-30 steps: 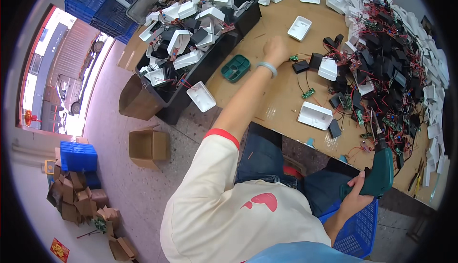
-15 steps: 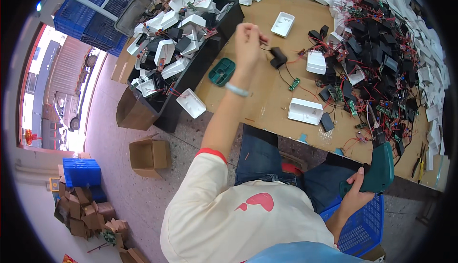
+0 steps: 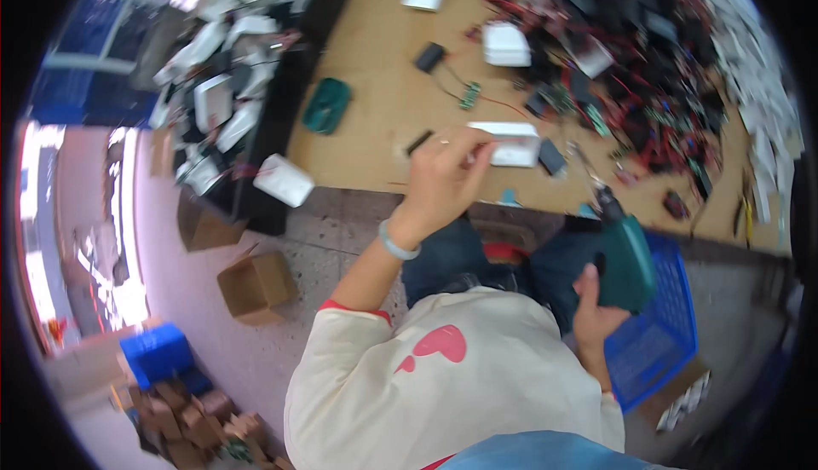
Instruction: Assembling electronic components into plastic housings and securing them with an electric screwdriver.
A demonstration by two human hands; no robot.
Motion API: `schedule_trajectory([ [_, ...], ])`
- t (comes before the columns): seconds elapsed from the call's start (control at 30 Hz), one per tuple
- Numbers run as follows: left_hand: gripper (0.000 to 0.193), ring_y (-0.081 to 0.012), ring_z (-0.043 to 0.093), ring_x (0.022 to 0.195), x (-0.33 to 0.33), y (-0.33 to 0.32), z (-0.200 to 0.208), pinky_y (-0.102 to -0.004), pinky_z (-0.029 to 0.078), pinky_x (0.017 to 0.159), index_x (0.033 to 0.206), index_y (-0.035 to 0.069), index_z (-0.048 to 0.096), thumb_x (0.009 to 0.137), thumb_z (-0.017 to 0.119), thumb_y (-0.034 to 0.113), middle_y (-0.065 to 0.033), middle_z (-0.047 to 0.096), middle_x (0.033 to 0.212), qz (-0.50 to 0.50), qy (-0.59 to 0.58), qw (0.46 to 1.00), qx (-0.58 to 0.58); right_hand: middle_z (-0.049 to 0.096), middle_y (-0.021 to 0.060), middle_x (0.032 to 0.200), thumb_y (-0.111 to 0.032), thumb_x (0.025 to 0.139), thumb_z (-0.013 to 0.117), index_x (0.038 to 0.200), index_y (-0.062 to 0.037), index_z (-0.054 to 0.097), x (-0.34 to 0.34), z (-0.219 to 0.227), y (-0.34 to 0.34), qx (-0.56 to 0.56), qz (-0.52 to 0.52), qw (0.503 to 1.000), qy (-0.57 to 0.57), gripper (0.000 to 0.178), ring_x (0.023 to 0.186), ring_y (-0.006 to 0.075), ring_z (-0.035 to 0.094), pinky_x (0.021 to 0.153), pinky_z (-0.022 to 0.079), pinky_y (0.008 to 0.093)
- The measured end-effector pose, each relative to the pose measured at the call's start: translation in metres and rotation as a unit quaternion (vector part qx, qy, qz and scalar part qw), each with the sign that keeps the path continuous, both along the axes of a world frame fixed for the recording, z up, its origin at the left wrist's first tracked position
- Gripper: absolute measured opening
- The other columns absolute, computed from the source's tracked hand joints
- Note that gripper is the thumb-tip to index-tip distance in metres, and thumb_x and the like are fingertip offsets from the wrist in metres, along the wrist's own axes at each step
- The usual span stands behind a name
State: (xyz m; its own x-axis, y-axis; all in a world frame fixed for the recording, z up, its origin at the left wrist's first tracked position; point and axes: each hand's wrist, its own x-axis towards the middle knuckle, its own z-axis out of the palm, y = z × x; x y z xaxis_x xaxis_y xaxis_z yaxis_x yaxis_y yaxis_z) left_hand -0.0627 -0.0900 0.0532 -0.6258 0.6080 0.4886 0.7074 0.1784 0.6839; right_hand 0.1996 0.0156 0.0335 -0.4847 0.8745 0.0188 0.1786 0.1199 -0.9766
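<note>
My left hand (image 3: pixel 447 172) is at the table's near edge, fingers pinched over the left end of a shallow white plastic case (image 3: pixel 521 148). Whatever the fingertips grip is too small or hidden. A short dark piece (image 3: pixel 419 142) shows beside the knuckles; whether the hand holds it is unclear. Low on the right, my right hand (image 3: pixel 598 312) is closed round the handle of a green cordless drill (image 3: pixel 630 261), its long bit angled up toward the table. A dark flat block (image 3: pixel 552 157) lies right of the case. Beyond, a black box (image 3: pixel 429 57) is wired to a small green circuit board (image 3: pixel 469 95).
A big heap of black boxes, boards and red wires (image 3: pixel 648 69) covers the table's right, bordered by white cases (image 3: pixel 750 69). At left stand a green compartment tray (image 3: pixel 327 105) and a filled black bin (image 3: pixel 311 27). Pliers (image 3: pixel 747 206) lie far right; a blue crate (image 3: pixel 660 342) stands below.
My left hand has come back from the far side of the table to the white case near the edge. The drill remains in my right hand. The whole view has shifted.
</note>
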Motion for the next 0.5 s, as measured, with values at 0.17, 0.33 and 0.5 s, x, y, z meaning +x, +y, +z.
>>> schedule_trajectory([
  [0.17,0.009,-0.0276,0.062,0.076,0.007,0.012,-0.016,-0.0385,0.049,0.067,0.09,0.004,0.068,0.083,0.074,0.004,-0.0103,0.064,0.082,0.008,0.115,0.993,-0.032,0.064,0.0016,0.086,0.001,0.091,0.07,0.116,0.0022,0.064,-0.001,-0.016,0.002,0.143,0.102,0.984,-0.029,0.025,0.066,0.0079,0.057,0.059,0.047,0.0231],
  [0.33,0.011,-0.0283,0.056,0.085,0.015,0.021,-0.025,-0.0395,0.047,0.071,0.091,0.005,0.069,0.082,0.075,0.005,-0.0075,0.061,0.089,0.06,0.166,0.983,-0.046,0.067,0.0144,0.102,-0.001,0.086,0.075,0.105,0.0035,0.068,0.001,-0.006,-0.009,0.066,0.083,0.99,-0.093,0.021,0.08,0.0199,0.066,0.069,0.051,0.0292],
  [0.5,0.013,-0.0269,0.054,0.084,0.016,0.018,-0.034,-0.0388,0.047,0.07,0.094,0.005,0.07,0.082,0.075,0.006,-0.0066,0.061,0.09,0.045,0.154,0.986,-0.051,0.067,0.0145,0.104,0.001,0.086,0.074,0.108,0.0037,0.067,-0.005,-0.005,-0.012,0.122,0.11,0.985,-0.049,0.023,0.08,0.0176,0.067,0.071,0.052,0.0273],
])
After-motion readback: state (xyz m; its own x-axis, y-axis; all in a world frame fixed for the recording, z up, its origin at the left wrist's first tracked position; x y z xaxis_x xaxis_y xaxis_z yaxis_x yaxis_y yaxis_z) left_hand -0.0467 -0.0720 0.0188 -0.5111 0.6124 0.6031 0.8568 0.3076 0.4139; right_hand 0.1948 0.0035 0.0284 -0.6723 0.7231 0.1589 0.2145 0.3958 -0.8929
